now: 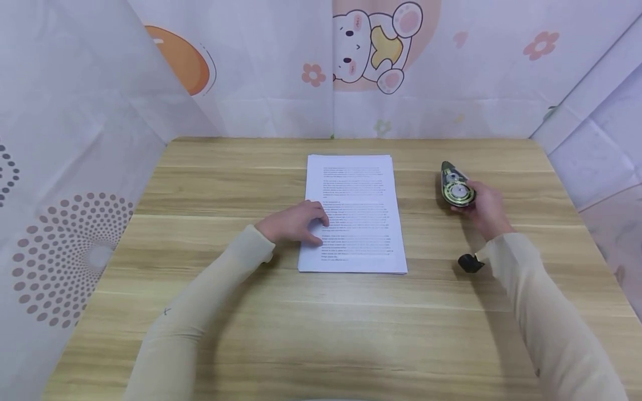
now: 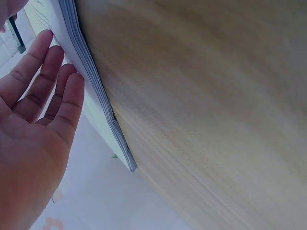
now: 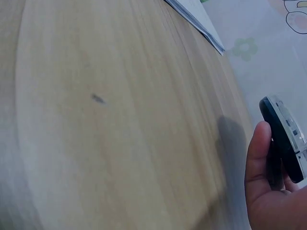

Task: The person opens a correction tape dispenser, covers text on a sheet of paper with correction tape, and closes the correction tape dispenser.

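A stack of printed paper (image 1: 358, 256) lies on the wooden table, its layered left edge showing in the left wrist view. My left hand (image 1: 296, 221) is at that edge, fingers loosely bent over the top sheet and holding nothing. In the left wrist view the fingertips (image 2: 74, 84) are close against the paper's side; whether they press on it I cannot tell. Over to the right, my right hand (image 1: 487, 209) grips a correction tape dispenser (image 1: 457, 189), teardrop-shaped, with a clear cover and green-gold reels. Its narrow end points toward the table's back, and its shadow falls on the wood.
The wooden table (image 1: 321, 323) ends at a white curtain (image 1: 261, 111) with cartoon prints behind it. A small black piece (image 1: 470, 263) shows beside the right cuff. A small dark mark (image 3: 99, 98) is on the table surface.
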Motion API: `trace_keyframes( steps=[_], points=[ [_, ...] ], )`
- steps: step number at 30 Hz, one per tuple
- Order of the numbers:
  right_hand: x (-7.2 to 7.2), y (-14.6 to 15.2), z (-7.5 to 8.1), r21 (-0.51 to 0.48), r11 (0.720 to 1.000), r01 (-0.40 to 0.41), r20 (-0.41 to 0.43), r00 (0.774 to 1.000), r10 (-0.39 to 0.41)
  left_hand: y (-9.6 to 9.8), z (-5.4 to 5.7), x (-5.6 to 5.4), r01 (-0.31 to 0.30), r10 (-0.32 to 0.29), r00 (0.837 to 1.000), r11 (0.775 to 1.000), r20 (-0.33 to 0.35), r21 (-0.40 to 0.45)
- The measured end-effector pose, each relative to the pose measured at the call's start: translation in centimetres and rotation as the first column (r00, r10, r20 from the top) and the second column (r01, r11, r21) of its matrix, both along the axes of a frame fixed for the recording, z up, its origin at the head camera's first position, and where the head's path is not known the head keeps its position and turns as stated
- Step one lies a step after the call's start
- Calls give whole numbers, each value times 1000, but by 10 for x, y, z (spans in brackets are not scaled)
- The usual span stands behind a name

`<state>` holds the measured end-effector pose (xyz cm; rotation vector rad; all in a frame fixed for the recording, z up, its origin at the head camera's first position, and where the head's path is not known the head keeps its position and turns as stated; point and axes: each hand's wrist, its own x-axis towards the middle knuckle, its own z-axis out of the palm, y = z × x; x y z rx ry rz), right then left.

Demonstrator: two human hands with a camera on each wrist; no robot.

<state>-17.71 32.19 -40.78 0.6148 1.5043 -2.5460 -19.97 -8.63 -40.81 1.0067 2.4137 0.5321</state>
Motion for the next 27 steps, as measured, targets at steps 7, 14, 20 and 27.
trace_keyframes(
  steps=[7,14,20,27],
  points=[
    [-2,-4,-2,46,999,26,30,999,-27,0,-1,1,3,-3,1000,1000,0,11],
    [-6,-7,-4,102,995,21,65,997,-27,0,-1,1,-3,3,1000,1000,3,2],
    [-10,-10,-5,136,991,4,91,996,-17,0,0,2,-18,18,1000,1000,23,4],
    [-14,-12,-6,141,989,41,106,993,-56,0,1,1,-17,17,1000,1000,24,2]
  ],
)
